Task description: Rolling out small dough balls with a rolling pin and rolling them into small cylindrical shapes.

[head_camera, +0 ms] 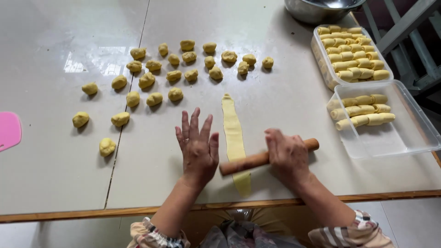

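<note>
At lower centre of the frame, a brown wooden rolling pin (262, 158) is pressed across a long thin yellow dough strip (234, 138) by the right hand (287, 156), flattening it, while the left hand (198, 147) is spread wide, holding nothing.

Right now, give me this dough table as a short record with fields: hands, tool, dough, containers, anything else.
Left hand: left hand open, fingers spread, flat on the table beside the dough strip
Right hand: right hand pressing on the rolling pin
Tool: wooden rolling pin lying across the strip
Dough strip: long thin yellow dough strip, running away from the person
Dough balls: many small yellow dough balls spread over the table's far left
Containers: full tray of rolled pieces; part-filled clear tray
Other: metal bowl; pink scraper at left edge
</note>
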